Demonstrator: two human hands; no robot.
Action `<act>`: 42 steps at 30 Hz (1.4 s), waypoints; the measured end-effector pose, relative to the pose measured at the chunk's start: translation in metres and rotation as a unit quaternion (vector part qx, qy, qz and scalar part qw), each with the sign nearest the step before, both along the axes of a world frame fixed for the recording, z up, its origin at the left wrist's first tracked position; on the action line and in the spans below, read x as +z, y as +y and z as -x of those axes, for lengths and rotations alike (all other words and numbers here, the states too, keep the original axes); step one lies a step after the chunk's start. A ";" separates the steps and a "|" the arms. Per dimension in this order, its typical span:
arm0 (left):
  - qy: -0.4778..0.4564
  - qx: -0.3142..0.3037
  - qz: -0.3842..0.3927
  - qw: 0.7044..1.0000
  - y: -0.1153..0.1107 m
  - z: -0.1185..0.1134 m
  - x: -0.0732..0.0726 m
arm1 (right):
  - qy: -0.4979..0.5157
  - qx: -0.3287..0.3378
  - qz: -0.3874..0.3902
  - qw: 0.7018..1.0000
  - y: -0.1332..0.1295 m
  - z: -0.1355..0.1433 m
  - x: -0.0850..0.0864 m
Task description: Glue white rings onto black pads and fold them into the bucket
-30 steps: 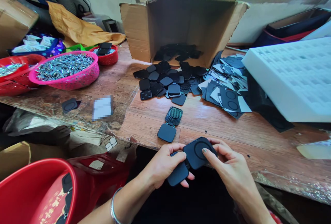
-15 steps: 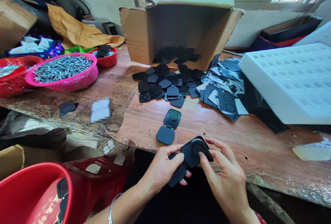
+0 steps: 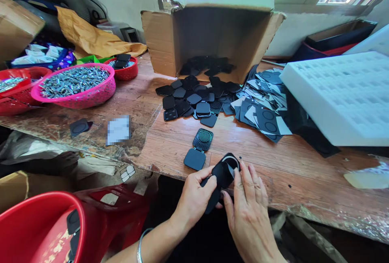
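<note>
My left hand [image 3: 192, 196] is closed round a black hinged charger pad [image 3: 209, 199], two square panels folded out, held over the table's front edge. On the upper panel lies a black adhesive sheet [image 3: 224, 174], bent up at its right side so that a pale ring shows beneath. My right hand [image 3: 251, 204] touches the sheet's right edge with stretched fingers; its thumb is apart, near the lower panel. Just beyond my hands, an opened charger pad [image 3: 194, 158] lies on the table, its far panel showing green-lit ridges.
A cardboard box [image 3: 158, 40] on its side spills black panels [image 3: 194, 99]. Right of them are loose black-and-white sheets [image 3: 267, 119] and a white foam tray [image 3: 349, 93]. A pink basket [image 3: 100, 88] holds metal parts. A red stool [image 3: 100, 206] stands below left.
My right hand has gone from pinching the sheet's corner to lying with straighter fingers along its edge, shifted left. The sheet now bends up more, and the held charger pad has tilted.
</note>
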State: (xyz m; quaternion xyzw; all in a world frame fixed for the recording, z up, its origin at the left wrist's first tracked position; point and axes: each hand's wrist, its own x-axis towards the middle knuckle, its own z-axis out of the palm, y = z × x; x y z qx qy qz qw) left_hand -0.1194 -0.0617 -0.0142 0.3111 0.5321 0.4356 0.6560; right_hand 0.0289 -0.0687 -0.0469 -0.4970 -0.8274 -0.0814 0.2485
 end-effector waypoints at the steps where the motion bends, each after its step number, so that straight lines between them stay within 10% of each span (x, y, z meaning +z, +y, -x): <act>1: 0.002 0.003 -0.003 1.000 0.000 -0.001 -0.001 | -0.003 -0.009 -0.001 1.000 -0.001 0.002 -0.001; 42: -0.067 -0.058 0.022 0.996 0.000 -0.005 0.005 | 0.039 -0.081 0.078 0.993 0.006 -0.010 0.003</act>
